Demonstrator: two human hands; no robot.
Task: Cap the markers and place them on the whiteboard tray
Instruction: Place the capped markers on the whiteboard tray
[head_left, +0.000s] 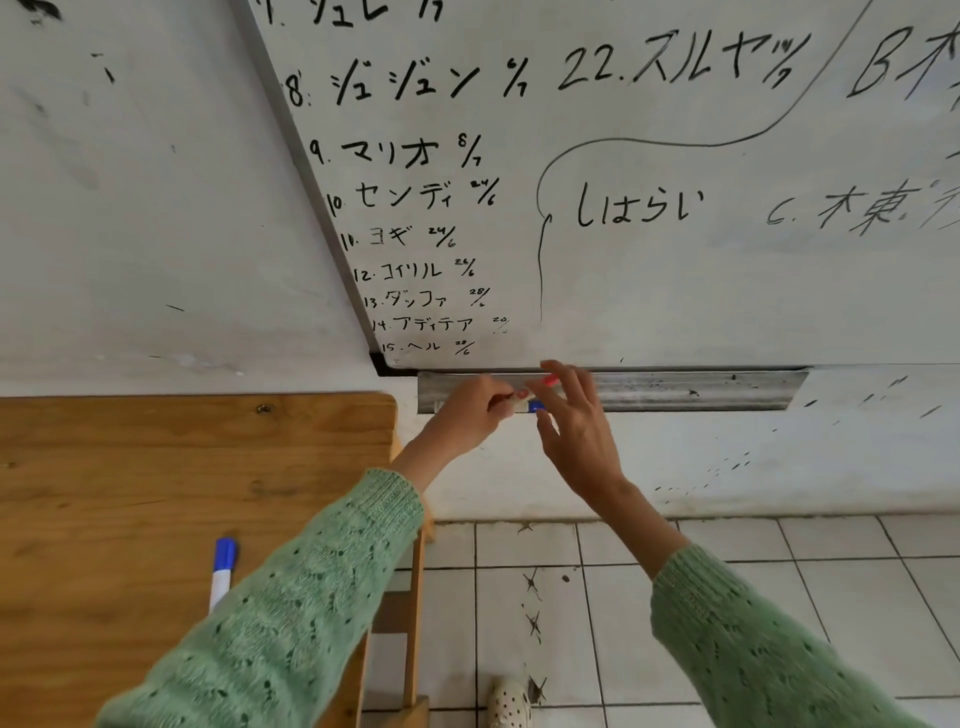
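A grey metal tray (675, 391) runs under the whiteboard (623, 234). My left hand (470, 415) is closed on a white marker with a blue cap (535, 407), held against the tray's front. My right hand (574, 426) is at the capped end, with thumb and fingers spread around it. A red-capped marker (550, 382) lies in the tray behind my fingers, mostly hidden. Another white marker with a blue cap (222, 569) rests on the wooden table (156, 493) at the lower left, partly covered by my left sleeve.
The whiteboard is full of black writing. The wooden table stands against the wall to the left of the tray. White floor tiles (727, 597) lie below, with a spotted shoe (511, 701) at the bottom edge.
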